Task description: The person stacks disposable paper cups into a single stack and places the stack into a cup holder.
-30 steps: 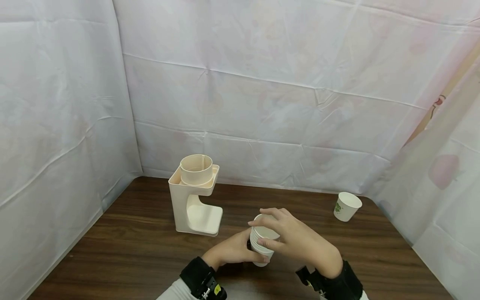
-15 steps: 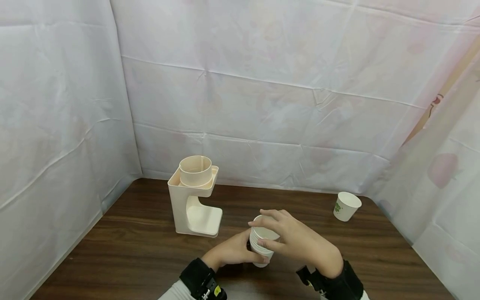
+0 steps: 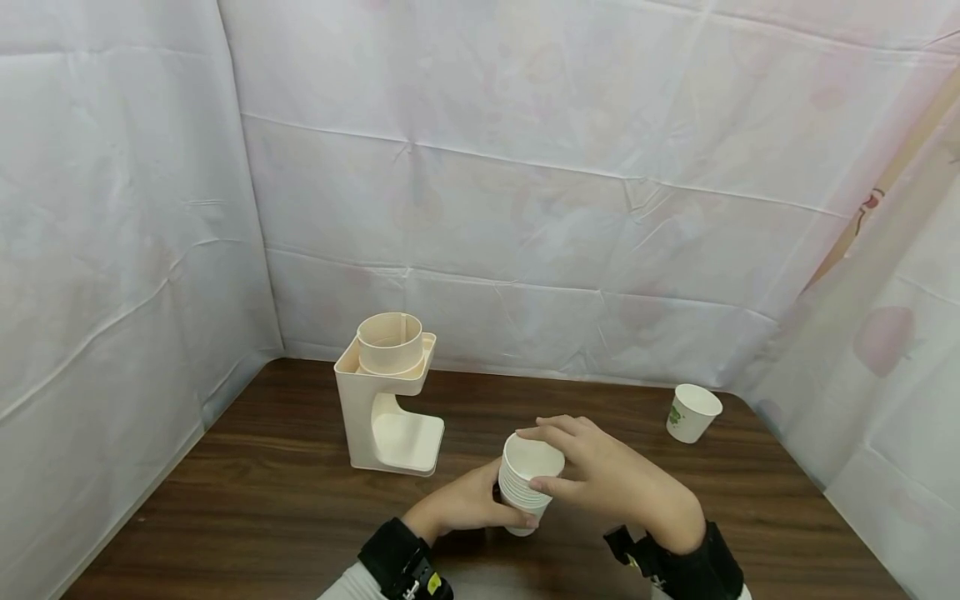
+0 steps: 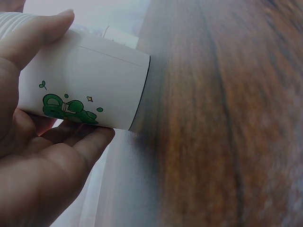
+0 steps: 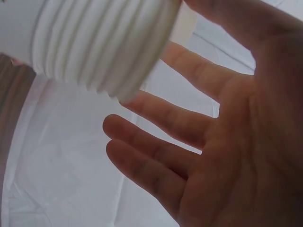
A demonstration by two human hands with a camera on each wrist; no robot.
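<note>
A stack of several white paper cups (image 3: pixel 523 490) is held above the brown table (image 3: pixel 285 500), tilted with its mouth toward me. My left hand (image 3: pixel 487 507) grips the lower part of the stack; in the left wrist view its fingers (image 4: pixel 80 146) and thumb curl round the bottom cup (image 4: pixel 90 80), which has a green print. My right hand (image 3: pixel 546 458) pinches the top of the stack, thumb on the ribbed rims (image 5: pixel 104 42) and forefinger over the far rim. Its other fingers (image 5: pixel 156 118) are spread off the cups.
A cream cup dispenser stand (image 3: pixel 388 392) with a round tube on top stands at the back left of the table. A single paper cup (image 3: pixel 693 412) stands at the back right. White sheets wall in the table on three sides.
The stack has tilted a little, so more of its mouth shows. My right hand has slid slightly to the right along the rim. The left hand keeps its grip.
</note>
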